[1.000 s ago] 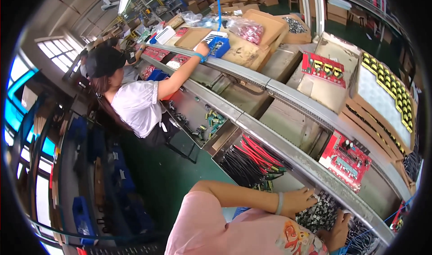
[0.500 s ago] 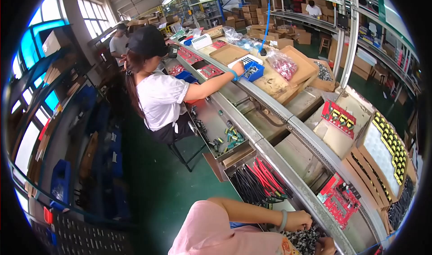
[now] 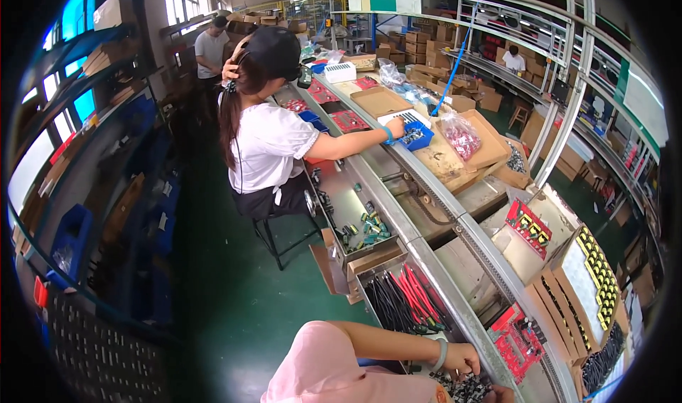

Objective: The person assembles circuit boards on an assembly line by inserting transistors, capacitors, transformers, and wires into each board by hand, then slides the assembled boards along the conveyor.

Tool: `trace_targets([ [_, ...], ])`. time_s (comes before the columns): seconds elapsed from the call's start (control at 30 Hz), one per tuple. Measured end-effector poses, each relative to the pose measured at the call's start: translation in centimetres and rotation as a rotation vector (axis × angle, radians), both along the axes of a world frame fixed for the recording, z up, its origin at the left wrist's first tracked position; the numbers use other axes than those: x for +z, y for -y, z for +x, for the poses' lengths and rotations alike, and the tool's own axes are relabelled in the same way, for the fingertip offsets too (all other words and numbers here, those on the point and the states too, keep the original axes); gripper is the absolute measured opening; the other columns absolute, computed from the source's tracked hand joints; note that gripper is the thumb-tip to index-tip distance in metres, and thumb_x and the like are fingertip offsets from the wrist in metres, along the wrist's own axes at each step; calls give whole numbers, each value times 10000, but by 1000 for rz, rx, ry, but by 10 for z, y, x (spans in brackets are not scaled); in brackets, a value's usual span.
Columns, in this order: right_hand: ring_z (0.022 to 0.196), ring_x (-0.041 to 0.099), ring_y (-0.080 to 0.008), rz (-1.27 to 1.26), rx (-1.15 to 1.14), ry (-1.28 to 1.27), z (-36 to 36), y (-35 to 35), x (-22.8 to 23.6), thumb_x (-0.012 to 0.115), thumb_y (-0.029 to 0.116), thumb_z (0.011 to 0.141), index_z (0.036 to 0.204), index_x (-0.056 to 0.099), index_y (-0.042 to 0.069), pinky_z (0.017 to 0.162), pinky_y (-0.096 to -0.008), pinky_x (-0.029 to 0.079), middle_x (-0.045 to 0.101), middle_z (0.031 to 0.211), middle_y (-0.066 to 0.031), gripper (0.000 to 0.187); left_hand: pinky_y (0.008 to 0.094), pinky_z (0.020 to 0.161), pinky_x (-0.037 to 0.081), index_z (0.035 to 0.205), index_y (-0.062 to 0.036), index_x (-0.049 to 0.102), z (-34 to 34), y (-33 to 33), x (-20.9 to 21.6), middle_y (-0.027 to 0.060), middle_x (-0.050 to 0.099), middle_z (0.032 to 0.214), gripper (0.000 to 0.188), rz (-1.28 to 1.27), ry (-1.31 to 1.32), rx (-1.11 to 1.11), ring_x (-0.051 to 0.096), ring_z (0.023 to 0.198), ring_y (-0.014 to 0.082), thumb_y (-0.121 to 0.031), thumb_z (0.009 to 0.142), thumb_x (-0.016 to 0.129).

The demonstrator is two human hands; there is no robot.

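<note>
My left hand [image 3: 463,359], with a pale band at the wrist, reaches over a heap of small black and silver parts [image 3: 460,389] in a tray. Its fingers are bent down and drawn together at the edge of the heap; what they hold is hidden. Low in the picture, my right hand [image 3: 500,394] is by the same heap, mostly cut off, so its grip cannot be seen. A red circuit board [image 3: 516,342] with parts mounted on it lies on the conveyor line beside my hands. Black and red cables [image 3: 405,296] fill the bin just beyond my left forearm.
A metal rail [image 3: 433,261] runs between the bins and the conveyor. Farther along, a seated co-worker [image 3: 266,143] reaches to a blue bin [image 3: 418,134]. Green cylindrical parts [image 3: 373,227] lie in a tray. Cardboard trays of black-and-yellow parts [image 3: 597,275] stand at right.
The whole view has shifted, with the scene sitting farther left or lower. My left hand stays over the parts heap, its fingers slightly rearranged. The co-worker's head and other hand show more clearly.
</note>
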State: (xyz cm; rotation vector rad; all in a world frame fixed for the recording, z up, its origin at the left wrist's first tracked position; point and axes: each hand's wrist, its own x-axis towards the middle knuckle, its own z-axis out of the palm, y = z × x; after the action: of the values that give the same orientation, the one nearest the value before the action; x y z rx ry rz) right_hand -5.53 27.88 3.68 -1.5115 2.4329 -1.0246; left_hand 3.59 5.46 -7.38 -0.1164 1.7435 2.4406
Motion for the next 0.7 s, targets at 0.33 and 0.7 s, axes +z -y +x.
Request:
trace_targets([
  [0.33, 758, 638, -176, -142, -96, 370, 1, -1, -14, 574, 57, 1000, 1113, 648, -35, 694, -316, 519, 662, 870, -104, 164, 331, 602, 553, 1156, -13, 607, -19, 5, -8, 63, 625, 820, 167, 434, 94, -47, 640, 679, 156, -41, 995, 571],
  [0.7, 714, 647, -146, -61, -64, 165, -18, -5, -47, 600, 53, 979, 1097, 652, -15, 648, -287, 517, 677, 822, -80, 146, 316, 630, 555, 1148, -46, 617, -13, 14, 10, 38, 631, 851, 149, 307, -8, -7, 637, 709, 145, -103, 1013, 591],
])
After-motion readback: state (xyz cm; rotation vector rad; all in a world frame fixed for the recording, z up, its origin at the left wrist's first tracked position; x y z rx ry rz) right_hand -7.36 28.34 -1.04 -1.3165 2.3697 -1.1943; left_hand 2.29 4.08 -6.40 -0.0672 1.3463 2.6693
